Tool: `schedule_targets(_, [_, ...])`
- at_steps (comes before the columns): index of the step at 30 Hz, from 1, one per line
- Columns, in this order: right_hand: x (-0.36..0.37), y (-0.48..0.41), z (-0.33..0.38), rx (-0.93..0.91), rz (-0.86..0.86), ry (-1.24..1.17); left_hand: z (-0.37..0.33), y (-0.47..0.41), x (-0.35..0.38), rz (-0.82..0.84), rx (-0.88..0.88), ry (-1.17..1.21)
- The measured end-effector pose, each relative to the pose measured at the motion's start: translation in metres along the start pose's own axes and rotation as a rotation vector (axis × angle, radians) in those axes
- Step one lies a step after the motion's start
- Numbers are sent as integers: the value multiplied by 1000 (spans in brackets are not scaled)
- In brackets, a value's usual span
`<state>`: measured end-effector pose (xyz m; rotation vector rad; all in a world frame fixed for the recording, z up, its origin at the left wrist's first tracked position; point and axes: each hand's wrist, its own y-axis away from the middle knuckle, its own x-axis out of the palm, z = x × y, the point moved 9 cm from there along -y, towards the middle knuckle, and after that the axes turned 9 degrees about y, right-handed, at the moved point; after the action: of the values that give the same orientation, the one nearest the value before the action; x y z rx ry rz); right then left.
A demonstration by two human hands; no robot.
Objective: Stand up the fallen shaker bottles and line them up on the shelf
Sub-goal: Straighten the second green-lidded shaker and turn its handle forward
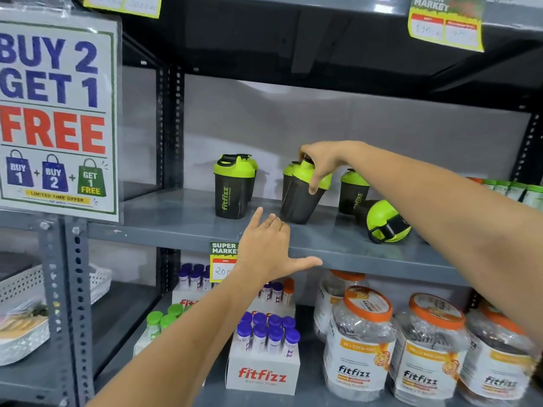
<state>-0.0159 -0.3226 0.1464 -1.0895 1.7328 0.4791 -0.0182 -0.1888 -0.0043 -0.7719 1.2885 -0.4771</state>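
Note:
Black shaker bottles with lime-green lids stand on the grey shelf point(182, 221). One upright bottle point(232, 188) is at the left, with another partly hidden behind it. My right hand point(320, 163) grips the lid of a tilted bottle point(302, 201), its base touching the shelf; another bottle is half hidden behind it. An upright bottle point(352, 190) stands to the right. A fallen bottle point(382, 220) lies on its side with the lid facing me. My left hand point(269, 251) hovers open at the shelf's front edge, below the tilted bottle.
A "Buy 2 Get 1 Free" sign point(55, 113) hangs at the left. Green-capped tubes point(517, 192) fill the shelf's right end. Below are boxes of purple-capped tubes point(264, 342) and orange-lidded jars point(364, 342). A price tag point(223, 259) hangs on the shelf's edge.

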Motion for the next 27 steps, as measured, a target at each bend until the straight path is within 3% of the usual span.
schedule_targets(13, [7, -18, 19, -59, 77, 103, 1, -1, -2, 18, -44, 39])
schedule_targets(20, [12, -19, 14, -63, 147, -65, 2, -1, -12, -60, -57, 49])
schedule_targets(23, [-7, -16, 4, -13, 6, -268, 2, -1, -10, -71, -49, 67])
schedule_targets(25, [-24, -15, -9, 107, -164, -156, 1, -1, -10, -76, -44, 77])
schedule_targets(27, [-30, -11, -17, 252, -185, 60, 1, -1, -11, -83, -45, 80])
